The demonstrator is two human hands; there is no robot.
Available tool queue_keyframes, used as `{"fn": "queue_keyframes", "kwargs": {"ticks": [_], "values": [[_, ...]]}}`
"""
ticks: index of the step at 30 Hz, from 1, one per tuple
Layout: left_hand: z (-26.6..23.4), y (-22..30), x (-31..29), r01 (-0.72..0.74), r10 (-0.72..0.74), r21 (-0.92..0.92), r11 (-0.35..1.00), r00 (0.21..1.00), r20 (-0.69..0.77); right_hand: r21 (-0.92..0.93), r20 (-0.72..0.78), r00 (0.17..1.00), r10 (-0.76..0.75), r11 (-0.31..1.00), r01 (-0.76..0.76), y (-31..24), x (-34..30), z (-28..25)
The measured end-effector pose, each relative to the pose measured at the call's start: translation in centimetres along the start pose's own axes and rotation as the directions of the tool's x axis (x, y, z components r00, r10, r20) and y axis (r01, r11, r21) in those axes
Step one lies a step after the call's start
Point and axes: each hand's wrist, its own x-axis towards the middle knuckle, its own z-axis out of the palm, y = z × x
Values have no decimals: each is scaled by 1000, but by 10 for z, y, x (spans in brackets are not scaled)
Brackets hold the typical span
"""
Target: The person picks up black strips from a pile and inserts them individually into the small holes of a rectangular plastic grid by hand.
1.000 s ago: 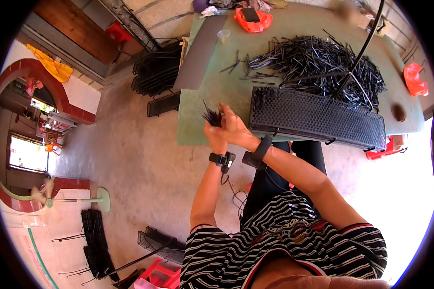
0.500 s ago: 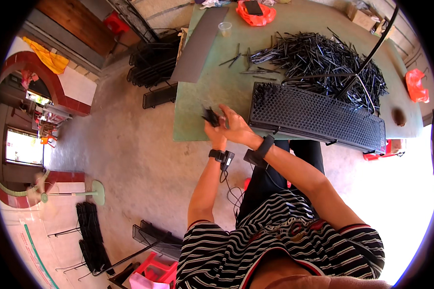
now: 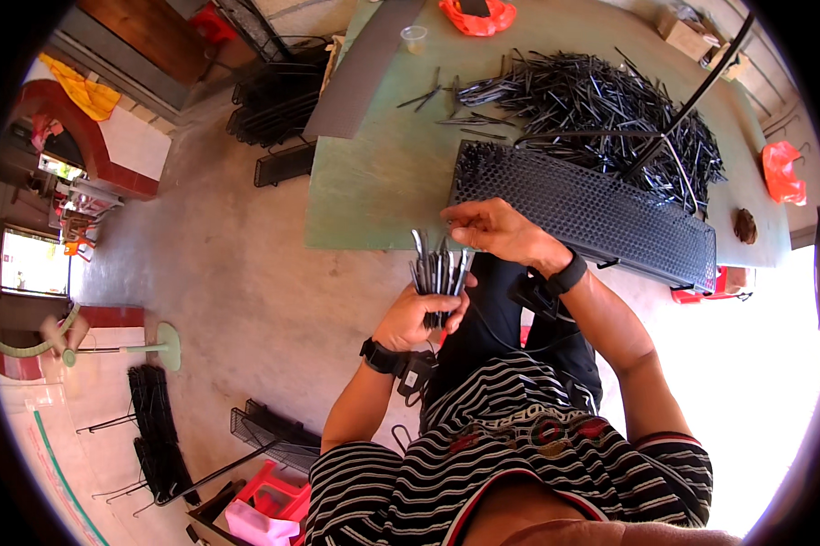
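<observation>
A bundle of thin black strips [image 3: 440,273] stands upright in my left hand [image 3: 412,317], whose fingers are wrapped round its lower part just off the table's near edge. Above and right of the bundle is my right hand [image 3: 496,232], its thumb and forefinger drawn together; whatever they pinch is too small to make out. Beyond that hand lies a long black mesh rack [image 3: 592,196] with rows of holes and a raised wire frame. Short black strips crowd the holes at its left end. Behind it a big heap of loose black strips [image 3: 610,109] covers the table.
The green table [image 3: 364,205] also bears a grey sheet [image 3: 360,82], a clear plastic cup [image 3: 414,38], red plastic bags [image 3: 479,18] and a brown lump [image 3: 745,226]. More black racks [image 3: 283,100] are stacked left of it. A green fan [image 3: 167,348] stands farther left.
My left hand has moved down and toward me, and the bundle now points upward. The right hand has parted from it and shifted right, toward the rack. The view has tilted slightly.
</observation>
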Motion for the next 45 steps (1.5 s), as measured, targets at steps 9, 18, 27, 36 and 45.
{"fn": "queue_keyframes", "kwargs": {"ticks": [9, 18, 27, 36, 45], "values": [[38, -25, 21, 173, -187, 195, 965, 981, 56, 51, -25, 998, 66, 997, -64, 15, -27, -23], [51, -31, 34, 165, -169, 154, 974, 985, 19, 106, 54, 986, 155, 981, -160, 8, -51, -53], [50, -28, 57, 69, -58, 331, 941, 997, -43, -199, -317, 946, -74, 980, 10, 10, -54, -49], [33, -36, 79, -142, 154, 70, 987, 967, -205, -607, -634, 470, -615, 771, 190, -11, -78, -37], [37, -32, 100, -320, 193, -204, 925, 860, -473, -910, 174, 720, -671, 169, 378, 33, -85, -21]]}}
